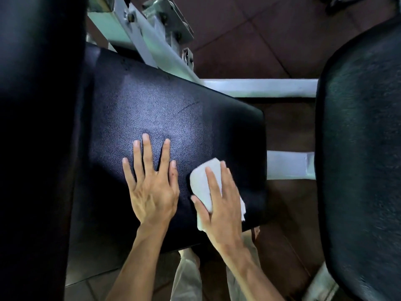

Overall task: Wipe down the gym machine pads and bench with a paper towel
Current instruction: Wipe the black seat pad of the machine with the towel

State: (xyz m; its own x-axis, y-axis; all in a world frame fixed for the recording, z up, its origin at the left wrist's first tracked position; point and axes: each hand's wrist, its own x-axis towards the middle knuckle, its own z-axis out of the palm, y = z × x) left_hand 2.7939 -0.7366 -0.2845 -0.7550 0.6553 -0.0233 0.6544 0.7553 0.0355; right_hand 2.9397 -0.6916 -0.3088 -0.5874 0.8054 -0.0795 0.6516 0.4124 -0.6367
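Black padded seat (173, 118) in the middle, pebbled vinyl, tilted across the view with its narrower end toward the upper left and its broad rounded end toward the right. Left hand (152, 187) flat on the seat near its lower edge, palm down, fingers straight and spread, holding nothing. Right hand (221, 203) just beside it on the seat, toward the seat's right end, pressing a folded white paper towel (202, 183) against the vinyl; index finger (213, 183) laid straight across the top of the towel, thumb along its left side, the other fingers over its right edge, so the towel is pinned under the hand and lightly clasped at the sides. Towel's rounded front sticking out ahead of the fingertips, a ragged corner showing past the little-finger side, another fold under the heel of the thumb. Thin curved scratch (188, 107) on the seat, well ahead of both hands. Tall black pad (36, 127) rising left of the seat, edge close against it, in deep shadow. Second black pad (364, 148) well apart to the right of the seat, glossy, with a rounded rim. Grey-white metal frame (260, 88) behind and under the seat, one bar running from the seat's far edge toward the right pad, bolted brackets (167, 16) above the seat's upper end. Brown tiled floor (260, 40) beyond the seat. Light trouser legs (186, 279) below the seat's near edge, between the forearms.
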